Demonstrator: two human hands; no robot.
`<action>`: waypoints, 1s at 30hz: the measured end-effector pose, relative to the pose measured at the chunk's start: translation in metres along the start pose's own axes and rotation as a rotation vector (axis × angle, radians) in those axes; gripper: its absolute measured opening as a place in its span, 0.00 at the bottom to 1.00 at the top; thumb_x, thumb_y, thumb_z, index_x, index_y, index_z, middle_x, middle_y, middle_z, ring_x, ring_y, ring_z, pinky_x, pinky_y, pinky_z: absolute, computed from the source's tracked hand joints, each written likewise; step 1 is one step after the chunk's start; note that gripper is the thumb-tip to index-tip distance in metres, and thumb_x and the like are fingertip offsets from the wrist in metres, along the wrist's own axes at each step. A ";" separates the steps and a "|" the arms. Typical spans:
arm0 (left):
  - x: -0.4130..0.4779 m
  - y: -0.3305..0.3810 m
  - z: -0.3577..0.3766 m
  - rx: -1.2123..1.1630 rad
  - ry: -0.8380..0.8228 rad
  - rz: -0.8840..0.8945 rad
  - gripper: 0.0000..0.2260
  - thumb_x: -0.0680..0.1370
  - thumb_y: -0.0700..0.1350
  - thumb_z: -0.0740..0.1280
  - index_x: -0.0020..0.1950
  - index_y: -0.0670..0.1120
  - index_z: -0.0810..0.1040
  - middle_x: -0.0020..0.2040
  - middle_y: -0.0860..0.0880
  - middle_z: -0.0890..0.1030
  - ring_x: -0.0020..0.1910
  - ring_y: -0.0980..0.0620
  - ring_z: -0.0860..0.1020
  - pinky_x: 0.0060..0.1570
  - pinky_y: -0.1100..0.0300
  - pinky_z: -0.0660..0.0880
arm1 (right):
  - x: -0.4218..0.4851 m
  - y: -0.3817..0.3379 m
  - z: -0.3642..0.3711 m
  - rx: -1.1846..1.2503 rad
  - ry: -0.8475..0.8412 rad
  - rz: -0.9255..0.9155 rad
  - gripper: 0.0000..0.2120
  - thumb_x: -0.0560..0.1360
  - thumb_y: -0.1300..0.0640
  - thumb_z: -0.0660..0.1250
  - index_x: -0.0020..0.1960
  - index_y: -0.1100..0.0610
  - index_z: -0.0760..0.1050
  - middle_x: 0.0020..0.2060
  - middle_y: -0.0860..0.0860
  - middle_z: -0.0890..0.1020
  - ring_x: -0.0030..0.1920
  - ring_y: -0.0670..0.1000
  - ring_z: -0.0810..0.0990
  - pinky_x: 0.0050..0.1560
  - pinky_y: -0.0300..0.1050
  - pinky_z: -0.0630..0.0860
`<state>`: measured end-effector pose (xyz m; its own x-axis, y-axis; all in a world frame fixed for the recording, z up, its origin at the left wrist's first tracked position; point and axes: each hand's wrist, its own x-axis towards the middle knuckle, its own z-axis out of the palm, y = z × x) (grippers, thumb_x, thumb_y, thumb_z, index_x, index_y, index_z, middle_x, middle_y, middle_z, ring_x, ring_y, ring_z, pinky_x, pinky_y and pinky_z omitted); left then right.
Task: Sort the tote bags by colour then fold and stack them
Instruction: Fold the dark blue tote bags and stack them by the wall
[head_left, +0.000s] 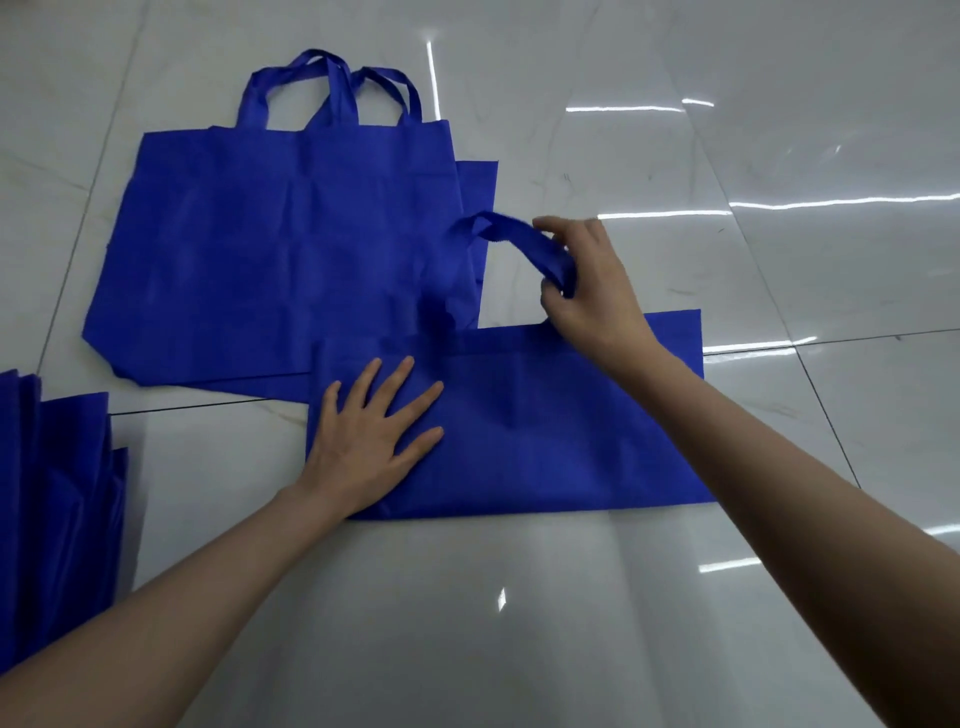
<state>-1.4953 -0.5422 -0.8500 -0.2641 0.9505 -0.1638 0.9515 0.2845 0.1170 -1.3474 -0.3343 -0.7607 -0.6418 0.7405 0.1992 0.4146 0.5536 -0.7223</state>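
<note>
- Blue fabric bag (545, 431), folded to a long rectangle, lies mid-frame on the glossy tiled floor (519, 623).
- Left grip (363, 447) presses flat, fingers spread, on its left end.
- Right grip (592, 291) pinches its strap (519, 241) above the top edge.
- Flat bags (280, 249) lie upper left, their lower edge under its corner.

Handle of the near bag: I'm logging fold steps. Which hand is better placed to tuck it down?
Right. The right hand pinches the handle, raised above the bag; the left hand lies flat on the bag, likely pinning it.
</note>
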 end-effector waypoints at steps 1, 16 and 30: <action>-0.002 0.000 -0.002 0.011 0.002 0.016 0.28 0.77 0.66 0.39 0.72 0.61 0.63 0.74 0.49 0.63 0.72 0.42 0.63 0.62 0.40 0.64 | -0.011 -0.001 -0.005 -0.041 -0.043 -0.056 0.28 0.71 0.70 0.60 0.69 0.57 0.66 0.55 0.51 0.74 0.45 0.45 0.71 0.47 0.39 0.69; -0.049 0.002 -0.017 0.120 -0.124 -0.027 0.29 0.79 0.63 0.43 0.64 0.52 0.77 0.62 0.45 0.78 0.51 0.40 0.78 0.38 0.49 0.77 | -0.136 0.017 0.006 -0.718 -0.449 -0.274 0.38 0.65 0.54 0.74 0.72 0.57 0.65 0.43 0.52 0.78 0.44 0.55 0.78 0.62 0.57 0.71; -0.080 0.019 -0.042 0.073 -0.001 -0.005 0.11 0.78 0.51 0.64 0.40 0.45 0.75 0.38 0.47 0.79 0.34 0.44 0.79 0.28 0.57 0.67 | -0.175 0.009 0.022 -0.961 -0.502 -0.468 0.32 0.60 0.58 0.77 0.63 0.62 0.76 0.61 0.59 0.78 0.64 0.60 0.75 0.65 0.55 0.65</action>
<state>-1.4631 -0.6071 -0.7932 -0.2688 0.9489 -0.1653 0.9591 0.2795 0.0443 -1.2455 -0.4667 -0.8164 -0.9531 0.2753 -0.1259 0.2494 0.9497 0.1894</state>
